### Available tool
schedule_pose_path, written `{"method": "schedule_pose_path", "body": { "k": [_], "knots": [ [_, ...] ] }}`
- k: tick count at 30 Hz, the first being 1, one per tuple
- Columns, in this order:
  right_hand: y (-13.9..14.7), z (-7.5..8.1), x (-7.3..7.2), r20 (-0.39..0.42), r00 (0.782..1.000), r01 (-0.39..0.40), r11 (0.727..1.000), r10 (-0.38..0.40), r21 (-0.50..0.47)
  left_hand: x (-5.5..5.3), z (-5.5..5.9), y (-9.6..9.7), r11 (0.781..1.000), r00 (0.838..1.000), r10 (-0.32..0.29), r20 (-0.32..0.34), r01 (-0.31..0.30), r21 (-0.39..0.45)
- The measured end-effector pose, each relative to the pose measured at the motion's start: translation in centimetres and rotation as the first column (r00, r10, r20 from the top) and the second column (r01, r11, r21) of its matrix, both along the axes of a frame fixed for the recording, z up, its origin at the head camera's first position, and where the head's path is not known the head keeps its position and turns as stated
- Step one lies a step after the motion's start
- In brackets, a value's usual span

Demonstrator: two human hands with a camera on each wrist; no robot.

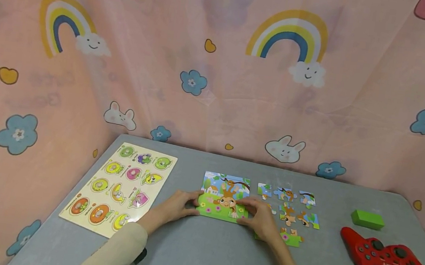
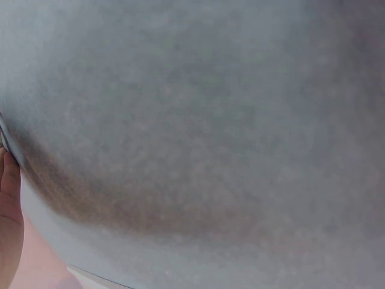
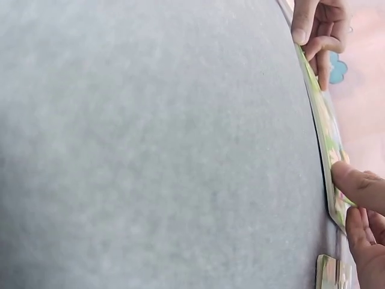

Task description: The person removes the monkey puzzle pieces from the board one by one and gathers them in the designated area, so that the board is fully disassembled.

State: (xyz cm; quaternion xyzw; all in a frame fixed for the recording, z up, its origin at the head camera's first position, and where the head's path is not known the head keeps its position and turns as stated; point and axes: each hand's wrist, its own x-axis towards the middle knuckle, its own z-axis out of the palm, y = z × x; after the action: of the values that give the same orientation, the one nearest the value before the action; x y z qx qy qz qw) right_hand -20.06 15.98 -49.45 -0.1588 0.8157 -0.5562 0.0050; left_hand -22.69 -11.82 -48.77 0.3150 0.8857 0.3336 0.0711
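Note:
A monkey jigsaw puzzle (image 1: 211,199) lies on the grey table, its picture showing a monkey under a branch, a house and grass. My left hand (image 1: 180,204) grips its left edge with thumb and fingers. At the lower right corner, my right hand (image 1: 259,219) holds the puzzle between thumb and fingers. A piece (image 1: 233,210) near the right fingertips looks slightly out of line with the picture. In the right wrist view both hands are at the puzzle's edge (image 3: 322,126). Only part of the left hand (image 2: 9,211) shows in the left wrist view.
Several loose puzzle pieces (image 1: 287,214) lie right of the puzzle, some partly behind the right hand. A fruit picture board (image 1: 170,162) lies at left. A green block (image 1: 367,219) and a red game controller (image 1: 383,258) are at right. A patterned pink curtain (image 1: 222,116) hangs behind the table.

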Motion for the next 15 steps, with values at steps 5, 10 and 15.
{"method": "schedule_pose_path", "body": {
  "k": [5,10,15],
  "knots": [
    [0.09,-0.12,-0.15,0.012,1.000,0.011,1.000,-0.011,-0.004,0.03,0.01,0.01,1.000,1.000,-0.002,-0.008,0.002,-0.009],
    [0.13,-0.04,-0.21,0.016,0.999,0.028,0.999,-0.029,0.042,-0.12,-0.05,0.05,1.000,1.000,-0.005,-0.009,0.005,-0.007],
    [0.04,-0.09,-0.37,0.064,0.995,0.069,0.995,-0.073,0.069,-0.11,-0.10,-0.02,1.000,1.000,-0.005,-0.003,0.005,-0.003]
  ]
}}
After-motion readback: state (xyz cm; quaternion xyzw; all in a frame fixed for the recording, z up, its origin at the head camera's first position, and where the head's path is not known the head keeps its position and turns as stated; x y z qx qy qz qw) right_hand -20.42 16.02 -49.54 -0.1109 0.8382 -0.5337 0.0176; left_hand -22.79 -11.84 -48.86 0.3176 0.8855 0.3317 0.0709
